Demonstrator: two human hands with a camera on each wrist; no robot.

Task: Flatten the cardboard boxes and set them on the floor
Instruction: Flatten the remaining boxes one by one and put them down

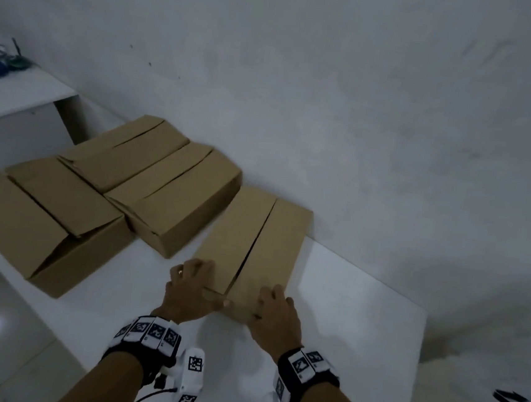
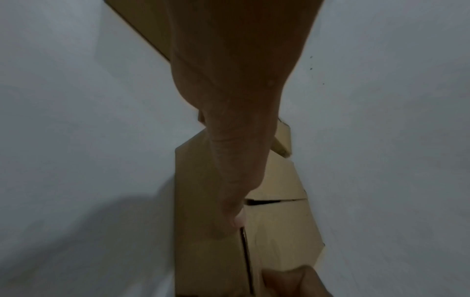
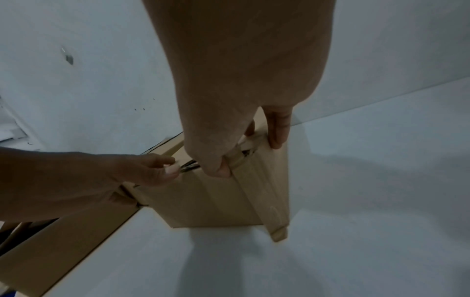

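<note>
Cardboard boxes [image 1: 72, 201] beside gripped box [image 1: 253, 242]

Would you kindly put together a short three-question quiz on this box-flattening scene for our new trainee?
1. True or false: the cardboard box under the hands lies on the white table.
2. Which hand holds the nearer right corner of that box: A) left hand, B) right hand, C) neither?
3. Fill in: the other cardboard boxes sit to the ____ of the held box in the head view.

Key: 1 true. 2 B: the right wrist view shows its thumb and fingers curled over the box's end. 3 left.
</note>
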